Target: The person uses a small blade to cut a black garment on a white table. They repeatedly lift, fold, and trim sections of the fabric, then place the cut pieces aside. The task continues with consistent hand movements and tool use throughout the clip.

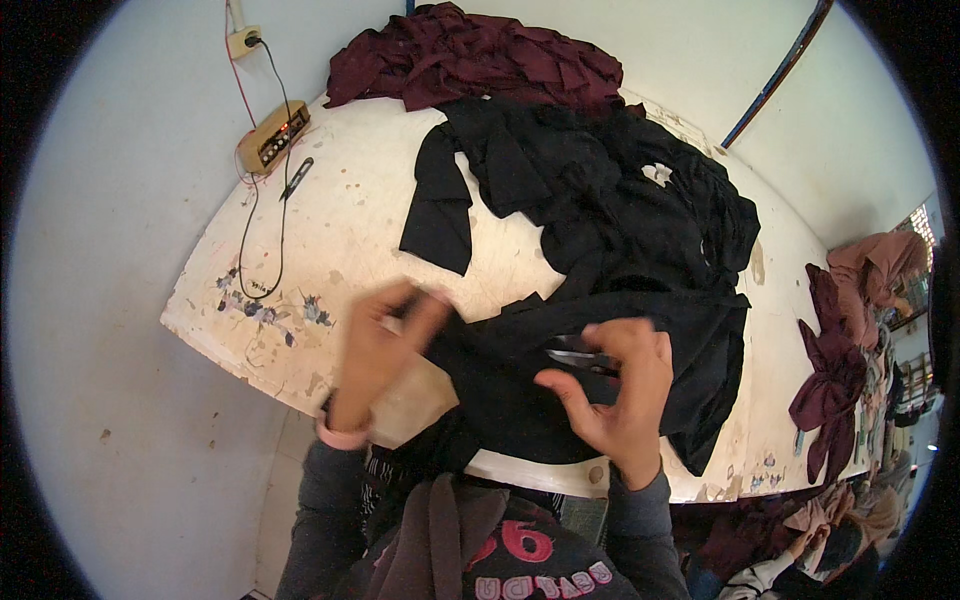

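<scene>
At the table's (330, 250) near edge, the left hand (378, 345) pinches a fold of black cloth (520, 370) taut while the right hand (615, 385), closed around small metal snips (575, 352), works beside it, so the fabric lies stretched between them.

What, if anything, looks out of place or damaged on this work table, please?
The white table is stained and chipped along its near-left edge. Black fabric pieces lie in a loose heap, one fold drooping over the near edge. Maroon fabric is bunched at the far side. Nothing looks spilled.
</scene>
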`<control>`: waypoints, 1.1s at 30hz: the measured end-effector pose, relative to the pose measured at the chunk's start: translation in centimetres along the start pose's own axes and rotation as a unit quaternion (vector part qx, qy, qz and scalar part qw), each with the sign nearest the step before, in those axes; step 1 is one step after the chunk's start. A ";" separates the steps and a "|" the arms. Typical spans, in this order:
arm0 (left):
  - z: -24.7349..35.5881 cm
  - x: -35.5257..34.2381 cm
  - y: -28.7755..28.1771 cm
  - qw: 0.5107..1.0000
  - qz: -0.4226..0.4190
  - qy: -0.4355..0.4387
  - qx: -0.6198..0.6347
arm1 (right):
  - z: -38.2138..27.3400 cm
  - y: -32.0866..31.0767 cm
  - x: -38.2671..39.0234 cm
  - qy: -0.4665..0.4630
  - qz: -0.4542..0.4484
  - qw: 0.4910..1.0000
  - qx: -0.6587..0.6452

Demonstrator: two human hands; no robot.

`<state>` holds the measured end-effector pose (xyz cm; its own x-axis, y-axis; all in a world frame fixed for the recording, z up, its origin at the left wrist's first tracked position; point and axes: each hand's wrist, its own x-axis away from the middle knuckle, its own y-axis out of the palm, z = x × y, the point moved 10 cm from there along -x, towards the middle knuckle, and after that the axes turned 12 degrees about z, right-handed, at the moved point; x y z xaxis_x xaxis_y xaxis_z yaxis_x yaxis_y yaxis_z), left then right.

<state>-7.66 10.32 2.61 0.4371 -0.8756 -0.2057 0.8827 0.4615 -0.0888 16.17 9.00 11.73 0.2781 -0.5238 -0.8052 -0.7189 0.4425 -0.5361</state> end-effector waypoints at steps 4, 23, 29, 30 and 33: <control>-1.5 -3.2 -11.2 0.873 0.089 -0.044 0.478 | 6.1 0.4 3.1 0.134 -0.102 0.985 -0.027; -3.6 0.6 -21.9 0.882 0.385 0.039 0.269 | 12.0 4.8 7.3 0.091 -0.357 0.928 0.051; -3.1 3.3 -22.9 0.922 0.345 0.032 0.171 | 14.1 -4.9 1.5 0.073 -0.176 0.981 0.049; -3.0 3.7 -21.9 0.921 0.343 0.012 0.182 | 14.9 -8.0 -0.9 0.172 -0.167 0.969 0.062; -4.6 2.7 -16.7 0.949 0.193 -0.003 0.248 | 18.1 -15.4 -9.6 0.161 -0.042 0.986 0.002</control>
<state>-21.99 0.90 -0.90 0.7448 -0.6558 -0.1232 0.6280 0.6265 0.4616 36.14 20.38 23.11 0.1192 -0.7618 -0.6367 -0.6992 0.3909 -0.5986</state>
